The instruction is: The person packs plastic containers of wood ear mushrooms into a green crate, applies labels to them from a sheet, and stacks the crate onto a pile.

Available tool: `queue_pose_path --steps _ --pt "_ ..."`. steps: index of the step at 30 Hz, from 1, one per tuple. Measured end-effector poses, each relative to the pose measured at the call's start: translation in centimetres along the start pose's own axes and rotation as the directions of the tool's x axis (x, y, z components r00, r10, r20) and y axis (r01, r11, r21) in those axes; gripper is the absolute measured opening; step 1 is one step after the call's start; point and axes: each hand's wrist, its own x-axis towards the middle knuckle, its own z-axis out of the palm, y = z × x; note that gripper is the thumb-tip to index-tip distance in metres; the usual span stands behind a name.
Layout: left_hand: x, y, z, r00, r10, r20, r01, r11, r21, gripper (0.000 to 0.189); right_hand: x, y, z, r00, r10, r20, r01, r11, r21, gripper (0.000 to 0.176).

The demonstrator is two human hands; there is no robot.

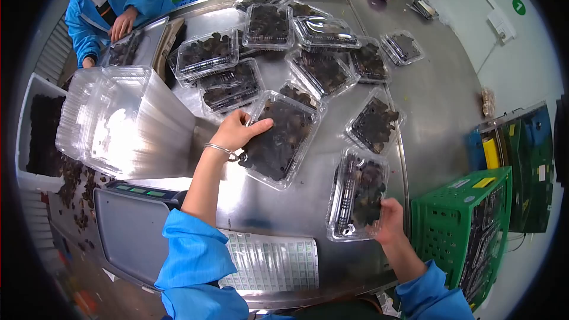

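Observation:
My left hand (237, 133) is closed on the left edge of a clear plastic box of dark mushrooms (280, 136), thumb on the lid and fingers partly hidden at the side. That box is tilted over the steel table, overlapping another box behind it. At the lower right, my right hand (389, 221) grips the lower right corner of a second clear mushroom box (359, 194); its fingertips are hidden by the box. Just above this second box lies another filled mushroom box (376, 121). The mushrooms look like wood ear.
Several filled boxes (268, 26) are piled on the steel table (308, 213). Left are nested clear containers (127, 121) and a scale (133, 225). A label sheet (269, 261) lies in front. A green crate (441, 240) stands right. A co-worker's hand (124, 24) is at back left.

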Motion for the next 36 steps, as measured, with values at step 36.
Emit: queue_pose_path --steps 36 --pt "-22.7 29.6 30.3 0.329 0.403 0.854 -0.163 0.915 -0.369 0.056 -34.4 -6.5 -10.4 0.464 -0.644 -0.608 0.756 0.646 -0.107 0.022"
